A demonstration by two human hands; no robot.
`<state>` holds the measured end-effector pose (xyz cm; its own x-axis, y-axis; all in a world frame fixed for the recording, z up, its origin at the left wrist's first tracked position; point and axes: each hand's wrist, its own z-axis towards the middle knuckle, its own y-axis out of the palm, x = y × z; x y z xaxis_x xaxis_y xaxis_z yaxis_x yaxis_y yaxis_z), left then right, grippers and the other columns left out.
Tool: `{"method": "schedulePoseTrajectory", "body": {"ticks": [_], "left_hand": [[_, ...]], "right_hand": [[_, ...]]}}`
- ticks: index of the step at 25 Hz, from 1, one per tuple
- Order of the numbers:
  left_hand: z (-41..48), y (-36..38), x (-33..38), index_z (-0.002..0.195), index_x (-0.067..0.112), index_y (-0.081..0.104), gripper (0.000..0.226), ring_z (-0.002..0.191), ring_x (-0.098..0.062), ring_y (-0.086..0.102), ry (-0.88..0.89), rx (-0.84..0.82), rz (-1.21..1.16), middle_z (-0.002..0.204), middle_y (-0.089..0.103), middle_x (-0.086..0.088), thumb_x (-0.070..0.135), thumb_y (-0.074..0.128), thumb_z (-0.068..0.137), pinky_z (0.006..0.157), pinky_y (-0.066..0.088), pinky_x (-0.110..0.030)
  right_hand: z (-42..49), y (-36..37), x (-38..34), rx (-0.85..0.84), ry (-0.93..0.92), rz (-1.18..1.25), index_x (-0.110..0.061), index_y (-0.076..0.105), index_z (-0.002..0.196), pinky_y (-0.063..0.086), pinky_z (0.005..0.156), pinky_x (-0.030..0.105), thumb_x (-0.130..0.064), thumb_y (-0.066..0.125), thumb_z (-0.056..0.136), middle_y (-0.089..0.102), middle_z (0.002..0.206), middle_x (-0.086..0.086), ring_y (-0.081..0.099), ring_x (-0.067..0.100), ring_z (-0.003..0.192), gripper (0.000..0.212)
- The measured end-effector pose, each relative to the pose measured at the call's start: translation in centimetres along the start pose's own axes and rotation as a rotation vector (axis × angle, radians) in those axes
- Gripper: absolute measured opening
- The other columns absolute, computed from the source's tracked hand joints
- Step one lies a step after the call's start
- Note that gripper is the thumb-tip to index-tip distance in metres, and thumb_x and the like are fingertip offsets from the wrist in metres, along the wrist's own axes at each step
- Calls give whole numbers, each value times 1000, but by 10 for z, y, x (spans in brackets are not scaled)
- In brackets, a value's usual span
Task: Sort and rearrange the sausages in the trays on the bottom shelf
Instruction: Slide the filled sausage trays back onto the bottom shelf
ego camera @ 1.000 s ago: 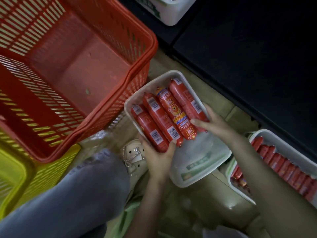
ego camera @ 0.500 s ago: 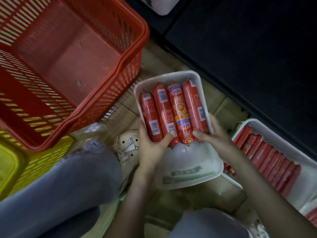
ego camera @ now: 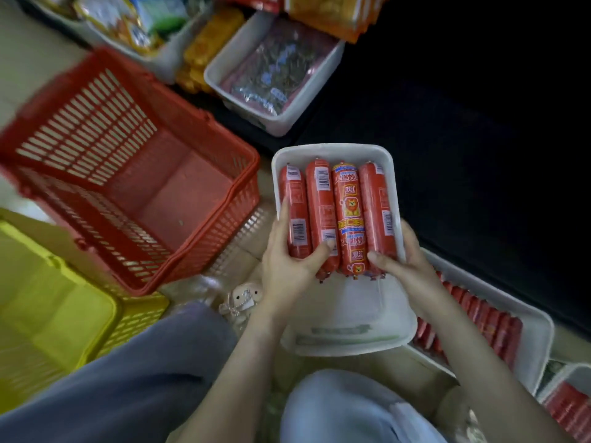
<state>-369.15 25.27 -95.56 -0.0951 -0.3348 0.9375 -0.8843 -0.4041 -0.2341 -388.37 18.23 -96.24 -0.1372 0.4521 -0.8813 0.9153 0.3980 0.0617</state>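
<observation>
A white tray [ego camera: 332, 151] is held above the floor, with several red sausages [ego camera: 321, 206] lying side by side in its far half; one shows a lion label [ego camera: 350, 209]. My left hand [ego camera: 287, 266] grips the tray's left edge, thumb pressed on the sausages' near ends. My right hand [ego camera: 401, 266] grips the right edge, thumb on the rightmost sausage. The tray's near half [ego camera: 348, 314] is bare. A second white tray [ego camera: 540, 327] packed with red sausages sits on the floor at the right, partly hidden by my right forearm.
An empty red basket [ego camera: 128, 174] stands at the left on a yellow basket [ego camera: 48, 308]. A white bin [ego camera: 271, 75] of packets and other snack packs sit on the shelf behind. The dark shelf [ego camera: 447, 139] lies to the right. My knees fill the foreground.
The tray has turned so the sausages point straight away from me. The view has tilted up, showing more of the shelf bins behind. Both hands keep their hold.
</observation>
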Motion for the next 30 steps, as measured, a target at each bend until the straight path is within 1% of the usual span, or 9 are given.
{"method": "schedulePoseTrajectory", "body": {"ticks": [5,9,12,16,19,21,24,27,30], "left_hand": [[69,34,53,137,61,30,82,114,2,56,23,-223,136,128,57,20,52,76,69,103,45,-32],[137,67,68,137,58,34,80,111,2,57,7,-414,194,118,61,24,45,79,71,101,41,-23],[178,84,58,140,54,33,81,109,6,56,-32,-507,149,113,61,29,41,78,74,103,41,-24],[224,98,45,141,52,30,88,114,8,52,31,-473,114,116,56,38,46,80,69,110,37,-30],[234,90,53,153,26,13,106,142,-16,29,215,-329,445,154,32,3,62,70,72,117,24,-39],[202,74,41,153,24,16,110,147,-29,11,526,-329,751,160,15,-11,78,55,66,117,15,-50],[148,51,-2,152,25,24,111,147,-34,11,922,-482,1240,159,14,-15,82,56,61,115,14,-56],[167,47,-21,148,19,30,119,142,-33,21,939,-432,1351,152,29,-21,53,84,48,112,19,-47],[195,42,-12,144,15,33,122,136,-41,36,869,-319,1389,146,37,-27,35,90,38,110,20,-48]], "right_hand": [[20,-32,-29,115,-65,47,-45,3,149,52,80,19,-13,71,82,51,119,-39,56,-5,113,100],[47,-43,-17,234,-69,53,-51,5,145,52,81,20,-17,77,78,54,131,-19,57,0,114,104],[75,-51,-12,301,-47,4,-52,-11,144,48,96,26,-35,84,68,41,144,-14,49,1,125,122],[121,-63,-28,286,-44,-91,-43,-24,143,36,110,40,-47,87,58,23,153,-14,35,4,135,139],[134,-62,-44,263,-37,-256,-44,-26,142,19,113,33,-53,85,56,-5,156,-15,7,-3,138,141],[116,-61,-40,202,-9,-410,-52,-29,137,12,114,35,-57,85,54,-28,152,-17,-17,-7,137,141],[75,-44,-21,48,3,-777,-52,-39,130,8,117,42,-49,84,60,-50,139,-18,-41,2,131,141],[83,-29,-5,155,-111,-833,-50,-43,127,8,112,36,-35,78,75,-52,135,-23,-45,5,129,132],[110,-16,-1,202,-149,-825,-40,-39,132,1,112,39,-29,75,79,-49,141,-16,-43,17,133,127]]}}
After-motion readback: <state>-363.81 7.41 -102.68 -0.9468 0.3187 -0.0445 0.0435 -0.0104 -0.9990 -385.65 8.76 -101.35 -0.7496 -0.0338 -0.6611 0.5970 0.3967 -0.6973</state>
